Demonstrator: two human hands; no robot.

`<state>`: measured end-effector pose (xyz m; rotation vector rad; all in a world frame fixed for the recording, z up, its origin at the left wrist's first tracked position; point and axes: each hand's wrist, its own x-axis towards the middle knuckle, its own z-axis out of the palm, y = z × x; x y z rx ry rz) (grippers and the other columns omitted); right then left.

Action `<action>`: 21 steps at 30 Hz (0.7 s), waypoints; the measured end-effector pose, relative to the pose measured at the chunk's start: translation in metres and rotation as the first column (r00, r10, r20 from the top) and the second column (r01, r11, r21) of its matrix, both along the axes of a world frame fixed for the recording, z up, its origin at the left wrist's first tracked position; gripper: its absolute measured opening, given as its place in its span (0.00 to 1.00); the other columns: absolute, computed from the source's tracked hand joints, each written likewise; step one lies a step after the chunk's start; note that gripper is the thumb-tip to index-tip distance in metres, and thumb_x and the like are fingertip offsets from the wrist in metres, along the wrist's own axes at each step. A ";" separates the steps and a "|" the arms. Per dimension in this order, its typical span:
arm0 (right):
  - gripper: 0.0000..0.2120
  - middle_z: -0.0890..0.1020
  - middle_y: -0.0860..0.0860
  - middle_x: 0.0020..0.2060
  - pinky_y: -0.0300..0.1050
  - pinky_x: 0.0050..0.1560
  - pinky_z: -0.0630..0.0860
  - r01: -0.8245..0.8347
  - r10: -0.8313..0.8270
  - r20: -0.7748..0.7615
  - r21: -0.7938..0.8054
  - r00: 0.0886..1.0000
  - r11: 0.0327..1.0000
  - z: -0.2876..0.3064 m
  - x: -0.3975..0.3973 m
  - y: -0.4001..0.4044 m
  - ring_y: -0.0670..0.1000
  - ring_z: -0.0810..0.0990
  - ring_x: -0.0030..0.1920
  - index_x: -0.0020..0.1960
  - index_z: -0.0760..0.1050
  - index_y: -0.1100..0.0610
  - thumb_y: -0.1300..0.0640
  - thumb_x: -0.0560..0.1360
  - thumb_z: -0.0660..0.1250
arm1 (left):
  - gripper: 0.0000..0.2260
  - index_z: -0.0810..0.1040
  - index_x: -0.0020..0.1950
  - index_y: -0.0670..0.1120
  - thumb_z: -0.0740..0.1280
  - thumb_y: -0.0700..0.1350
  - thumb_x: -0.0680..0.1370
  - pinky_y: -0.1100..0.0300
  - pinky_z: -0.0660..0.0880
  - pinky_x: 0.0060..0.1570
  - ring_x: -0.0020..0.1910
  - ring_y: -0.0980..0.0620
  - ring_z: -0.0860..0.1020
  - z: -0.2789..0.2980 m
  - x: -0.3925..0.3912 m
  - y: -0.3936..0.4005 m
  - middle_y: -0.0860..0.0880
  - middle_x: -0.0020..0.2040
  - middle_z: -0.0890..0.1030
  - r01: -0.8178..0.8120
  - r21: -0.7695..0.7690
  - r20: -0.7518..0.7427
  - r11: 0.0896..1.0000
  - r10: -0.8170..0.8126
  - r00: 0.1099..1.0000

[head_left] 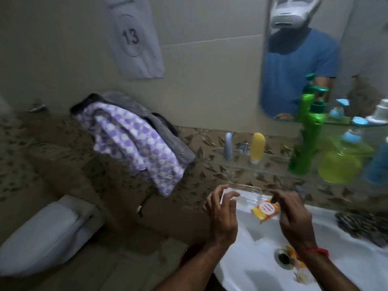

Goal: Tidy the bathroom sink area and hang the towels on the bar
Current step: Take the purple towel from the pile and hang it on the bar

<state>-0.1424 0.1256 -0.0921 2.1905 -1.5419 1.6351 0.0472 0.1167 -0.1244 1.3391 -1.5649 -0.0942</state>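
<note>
Over the white sink (252,267), my left hand (222,208) grips the left end of a clear plastic soap case (243,193). My right hand (291,213) is at the case's right end, fingers touching it beside an orange soap packet (266,210) that lies against it. A purple dotted towel (134,143) and a grey towel (147,114) hang in a heap on the wall bar to the left. A dark patterned cloth (363,225) lies on the sink's right rim.
A torn orange wrapper (298,265) lies by the drain (283,258). A glass shelf (273,162) carries a blue tube, a yellow tube, green pump bottles (304,139) and other bottles. A mirror hangs above. A white toilet (42,234) stands lower left.
</note>
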 end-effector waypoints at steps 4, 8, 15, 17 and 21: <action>0.19 0.82 0.50 0.37 0.27 0.46 0.73 -0.156 0.154 0.043 0.072 0.987 0.985 0.012 0.055 -0.016 0.42 0.77 0.37 0.56 0.81 0.65 0.79 0.70 0.64 | 0.14 0.79 0.49 0.59 0.56 0.57 0.84 0.53 0.67 0.62 0.61 0.58 0.71 0.015 0.042 -0.007 0.63 0.58 0.77 -0.185 -0.051 -0.008 0.981 0.185 0.983; 0.06 0.77 0.45 0.24 0.36 0.32 0.74 -0.300 0.288 0.135 0.084 0.948 0.950 0.030 0.100 -0.035 0.43 0.75 0.23 0.52 0.81 0.56 0.62 0.80 0.65 | 0.07 0.83 0.47 0.55 0.67 0.53 0.80 0.52 0.73 0.57 0.53 0.52 0.78 0.043 0.085 -0.014 0.57 0.49 0.82 -0.263 -0.140 -0.089 0.955 0.252 0.964; 0.21 0.76 0.61 0.25 0.52 0.31 0.67 -0.284 0.281 0.093 0.021 0.955 0.959 0.091 0.167 -0.071 0.63 0.76 0.26 0.32 0.74 0.60 0.50 0.79 0.65 | 0.04 0.84 0.48 0.43 0.69 0.39 0.80 0.64 0.74 0.53 0.48 0.52 0.79 0.107 0.151 -0.014 0.48 0.46 0.85 -0.399 -0.216 -0.122 0.891 0.381 0.916; 0.23 0.77 0.63 0.26 0.53 0.30 0.67 -0.266 0.264 0.096 0.008 0.960 0.964 0.112 0.183 -0.077 0.65 0.76 0.27 0.31 0.73 0.62 0.50 0.80 0.65 | 0.07 0.84 0.50 0.42 0.66 0.36 0.81 0.68 0.72 0.55 0.49 0.52 0.79 0.126 0.164 -0.012 0.47 0.47 0.86 -0.419 -0.230 -0.107 0.878 0.405 0.908; 0.22 0.80 0.63 0.29 0.52 0.31 0.70 -0.172 0.171 0.059 0.006 0.984 0.985 0.149 0.206 -0.092 0.67 0.79 0.32 0.34 0.73 0.63 0.48 0.80 0.64 | 0.07 0.84 0.51 0.44 0.65 0.39 0.82 0.56 0.70 0.50 0.49 0.45 0.81 0.155 0.179 -0.006 0.49 0.47 0.86 -0.502 -0.219 -0.049 0.837 0.504 0.862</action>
